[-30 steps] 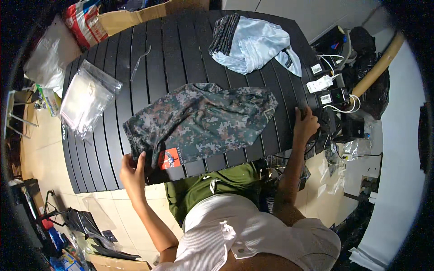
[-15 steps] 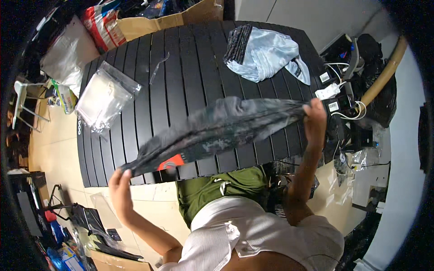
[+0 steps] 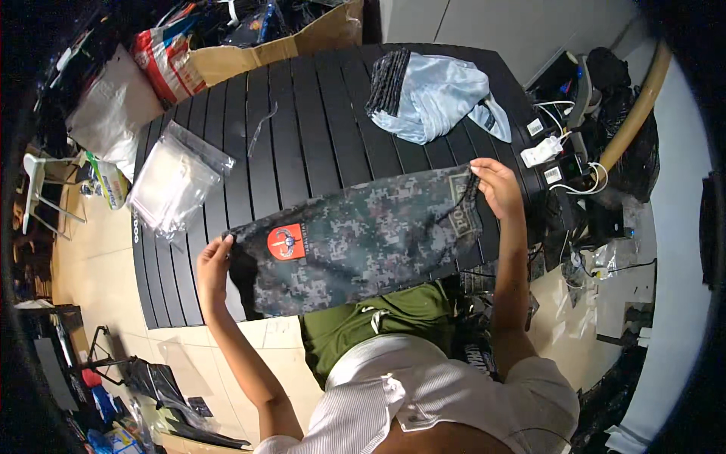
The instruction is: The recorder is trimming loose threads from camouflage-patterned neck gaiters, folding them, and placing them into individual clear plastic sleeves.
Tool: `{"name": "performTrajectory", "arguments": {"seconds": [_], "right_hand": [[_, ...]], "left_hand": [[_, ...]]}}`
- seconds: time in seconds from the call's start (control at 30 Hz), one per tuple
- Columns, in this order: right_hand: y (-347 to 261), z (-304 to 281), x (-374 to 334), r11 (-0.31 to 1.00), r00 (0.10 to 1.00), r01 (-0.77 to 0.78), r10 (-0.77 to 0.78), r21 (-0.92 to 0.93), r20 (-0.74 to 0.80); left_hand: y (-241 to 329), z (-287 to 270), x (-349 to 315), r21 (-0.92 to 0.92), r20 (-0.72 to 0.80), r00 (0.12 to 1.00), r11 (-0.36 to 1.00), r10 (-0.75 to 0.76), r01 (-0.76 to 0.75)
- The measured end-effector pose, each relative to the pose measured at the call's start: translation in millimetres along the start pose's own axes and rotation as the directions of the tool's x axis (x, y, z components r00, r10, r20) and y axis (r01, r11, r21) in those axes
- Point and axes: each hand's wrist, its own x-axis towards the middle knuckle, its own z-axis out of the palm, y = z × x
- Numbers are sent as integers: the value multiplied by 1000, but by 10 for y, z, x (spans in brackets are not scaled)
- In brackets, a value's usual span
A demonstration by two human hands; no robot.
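A camouflage garment (image 3: 363, 238) with a red patch (image 3: 286, 242) hangs stretched in the air above the near edge of the black slatted table (image 3: 302, 129). My left hand (image 3: 215, 261) grips its left end, close to the red patch. My right hand (image 3: 495, 185) pinches its right end, higher and farther from me. The cloth hides the near part of the table.
A pale blue cloth on a dark folded stack (image 3: 431, 94) lies at the table's far right. Clear plastic bags (image 3: 174, 181) rest at its left. Cardboard box (image 3: 257, 53) behind, chargers and cables (image 3: 556, 151) at right, clutter on the floor at left.
The garment lay flat on the table a second ago. Both hands lifted it by its ends, and it now hangs spread with the red patch facing me.
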Motion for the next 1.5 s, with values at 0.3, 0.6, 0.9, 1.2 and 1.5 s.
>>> {"name": "performTrajectory", "arguments": {"seconds": [0.3,0.6,0.9,1.2,1.5], "right_hand": [[44,40,9,965,985,-123,147,-231,92],[-541,296,-221,899,970,223,-243,-376,-6],[-1368,477,-461,403,755,571,-601,-716,263],[-1625,275,-551,754,785,584,-429,-302,447],[-1521,299,40,799,923,360,-231,-482,307]], "left_hand": [[-86,-208,96,183,-45,999,983,-19,27],[227,-484,-204,-218,-16,936,912,353,-348],[724,-1124,-590,-324,-36,630,587,776,-742],[1001,-1257,-700,-345,-255,724,640,641,-687],[1097,-709,204,-174,-140,813,794,566,-582]]}}
